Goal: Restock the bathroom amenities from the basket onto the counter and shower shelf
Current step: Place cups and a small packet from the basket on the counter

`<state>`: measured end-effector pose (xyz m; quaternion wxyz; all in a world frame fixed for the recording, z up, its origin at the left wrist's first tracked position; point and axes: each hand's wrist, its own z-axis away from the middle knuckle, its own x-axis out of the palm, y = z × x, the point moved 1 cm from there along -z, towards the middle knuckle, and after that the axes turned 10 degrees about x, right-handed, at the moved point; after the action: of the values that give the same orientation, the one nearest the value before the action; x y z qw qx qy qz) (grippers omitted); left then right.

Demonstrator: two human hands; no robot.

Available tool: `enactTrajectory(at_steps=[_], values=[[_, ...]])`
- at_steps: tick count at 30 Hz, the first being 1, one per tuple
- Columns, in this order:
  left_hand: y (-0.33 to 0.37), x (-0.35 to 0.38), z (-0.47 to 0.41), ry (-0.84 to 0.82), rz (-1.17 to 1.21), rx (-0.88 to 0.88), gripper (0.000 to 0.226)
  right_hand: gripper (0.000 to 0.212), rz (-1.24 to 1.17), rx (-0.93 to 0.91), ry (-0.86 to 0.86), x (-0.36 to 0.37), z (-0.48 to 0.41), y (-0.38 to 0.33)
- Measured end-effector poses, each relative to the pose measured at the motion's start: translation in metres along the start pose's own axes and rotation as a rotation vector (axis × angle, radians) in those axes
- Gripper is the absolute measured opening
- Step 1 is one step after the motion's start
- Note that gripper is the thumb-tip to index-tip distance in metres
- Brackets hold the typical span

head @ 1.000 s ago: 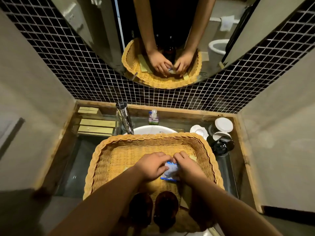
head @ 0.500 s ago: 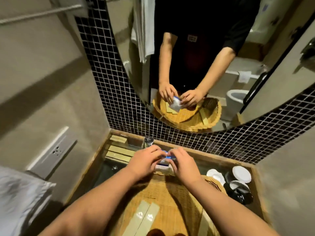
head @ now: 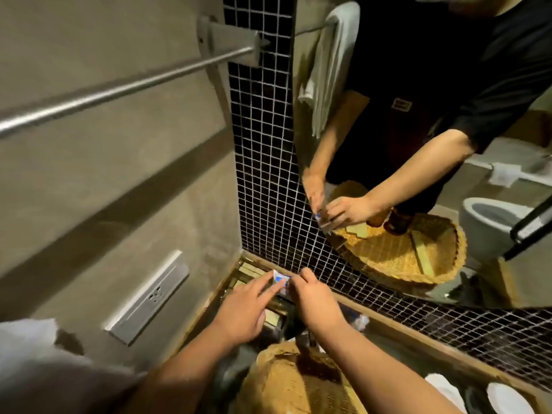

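Head view: you've taken the small blue-white packet [head: 279,279] up out of the basket [head: 286,380]. It's now at the back-left corner of the counter [head: 388,322], whereas 1 s ago it sat low over the wicker. R hand [head: 316,303]: fingers pinch its right edge. L hand [head: 242,312]: fingers lie near-straight along it with the thumb hidden, so can't tell if they clamp. Packet hangs just over the flat boxes [head: 248,268] stacked there (too blurry to say if touching). My read: this counter item is nearly set down. The mirror [head: 418,130] shows brown bottles [head: 395,224] etc. left in the basket, so plenty to go.
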<state>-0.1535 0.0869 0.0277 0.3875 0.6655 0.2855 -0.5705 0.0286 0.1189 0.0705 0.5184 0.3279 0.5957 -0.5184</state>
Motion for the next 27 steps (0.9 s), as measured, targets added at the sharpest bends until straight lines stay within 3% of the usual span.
enactTrajectory(at_steps=[7, 13, 17, 23, 27], values=[[-0.036, 0.047, -0.017, -0.070, 0.029, -0.170, 0.092, 0.036, 0.098, 0.063, -0.150, 0.046, -0.055, -0.015], [-0.059, 0.074, -0.033, -0.228, -0.027, -0.169, 0.080, 0.048, 0.064, 0.134, -0.275, 0.086, -0.073, -0.007], [-0.058, 0.092, -0.044, -0.314, -0.027, -0.146, 0.077, 0.042, 0.258, 0.075, -0.297, 0.109, -0.075, -0.002], [-0.050, 0.110, -0.052, -0.298, 0.020, -0.141, 0.068, 0.049, 0.535, -0.016, -0.329, 0.136, -0.069, 0.002], [-0.050, 0.117, -0.054, -0.318, 0.008, -0.144, 0.069, 0.050, 0.485, 0.043, -0.333, 0.141, -0.069, 0.001]])
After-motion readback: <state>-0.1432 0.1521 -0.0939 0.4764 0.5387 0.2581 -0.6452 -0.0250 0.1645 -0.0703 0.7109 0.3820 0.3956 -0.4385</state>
